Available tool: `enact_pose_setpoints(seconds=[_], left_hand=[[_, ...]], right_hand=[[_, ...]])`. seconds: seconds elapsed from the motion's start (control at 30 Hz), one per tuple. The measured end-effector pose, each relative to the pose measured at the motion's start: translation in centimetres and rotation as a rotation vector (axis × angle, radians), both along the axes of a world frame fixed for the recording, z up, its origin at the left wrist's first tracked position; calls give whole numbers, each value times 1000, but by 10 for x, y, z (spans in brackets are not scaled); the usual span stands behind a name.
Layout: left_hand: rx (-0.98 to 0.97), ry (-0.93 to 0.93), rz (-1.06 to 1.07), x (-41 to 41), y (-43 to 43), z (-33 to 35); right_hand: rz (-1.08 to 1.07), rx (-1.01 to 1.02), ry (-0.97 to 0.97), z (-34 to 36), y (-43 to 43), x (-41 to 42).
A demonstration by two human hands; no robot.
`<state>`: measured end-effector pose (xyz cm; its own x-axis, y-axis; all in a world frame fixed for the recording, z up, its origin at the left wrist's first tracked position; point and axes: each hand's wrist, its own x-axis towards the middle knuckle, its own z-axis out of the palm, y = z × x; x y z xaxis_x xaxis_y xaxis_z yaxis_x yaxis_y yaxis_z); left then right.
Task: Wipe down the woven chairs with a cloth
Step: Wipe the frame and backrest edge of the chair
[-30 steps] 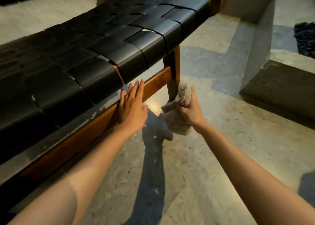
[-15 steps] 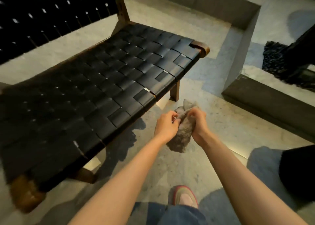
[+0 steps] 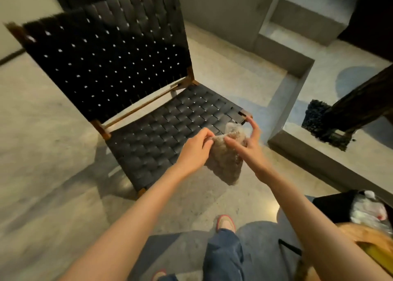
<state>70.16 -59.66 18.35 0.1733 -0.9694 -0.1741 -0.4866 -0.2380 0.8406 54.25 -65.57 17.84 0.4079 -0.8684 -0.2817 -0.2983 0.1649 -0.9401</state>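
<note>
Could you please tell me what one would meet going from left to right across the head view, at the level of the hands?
Floor → woven chair seat → left hand → cloth → right hand → low concrete ledge.

A black woven chair (image 3: 161, 131) with a brown wooden frame stands on the pale polished floor (image 3: 42, 153). Its tall backrest (image 3: 110, 61) is on the far left side. Over the seat's right front corner both hands hold up a fuzzy beige cloth (image 3: 227, 163), which hangs below them clear of the seat. The left hand (image 3: 194, 151) pinches the cloth's left top edge with curled fingers. The right hand (image 3: 248, 146) lays its thumb across the front, with the other fingers spread behind. To the right runs a grey concrete ledge (image 3: 297, 148), with a dark fringed rug (image 3: 314, 116) beyond it. Near the bottom, a jeans leg (image 3: 223, 255) ends in a shoe (image 3: 226, 223).
</note>
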Motion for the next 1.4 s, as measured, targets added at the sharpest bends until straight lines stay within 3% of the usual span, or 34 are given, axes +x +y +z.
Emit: enact_pose_setpoints(seconds=[0.13, 0.3, 0.57, 0.73, 0.8, 0.87, 1.0, 1.17, 1.3, 1.4], left_hand=[[-47, -54, 6, 54, 63, 75], [-67, -135, 73, 127, 137, 127], [-113, -186, 204, 249, 200, 153], [-96, -231, 223, 337, 196, 152], [-90, -264, 215, 380, 185, 151], [-55, -298, 207, 424, 170, 152], [-17, -328, 159, 503, 141, 162], [49, -382, 87, 568, 109, 163], [85, -426, 35, 595, 77, 152], [113, -383, 1, 604, 54, 144]], right_hand=[[275, -30, 51, 86, 44, 44], [457, -115, 183, 135, 95, 107], [672, -381, 310, 146, 129, 219], [657, -606, 541, 134, 115, 310], [655, -676, 546, 130, 103, 353], [683, -659, 499, 128, 89, 398], [682, -406, 467, 131, 59, 480], [733, -263, 294, 140, 23, 532], [763, -290, 316, 129, 1, 545], [670, -349, 450, 118, -9, 544]])
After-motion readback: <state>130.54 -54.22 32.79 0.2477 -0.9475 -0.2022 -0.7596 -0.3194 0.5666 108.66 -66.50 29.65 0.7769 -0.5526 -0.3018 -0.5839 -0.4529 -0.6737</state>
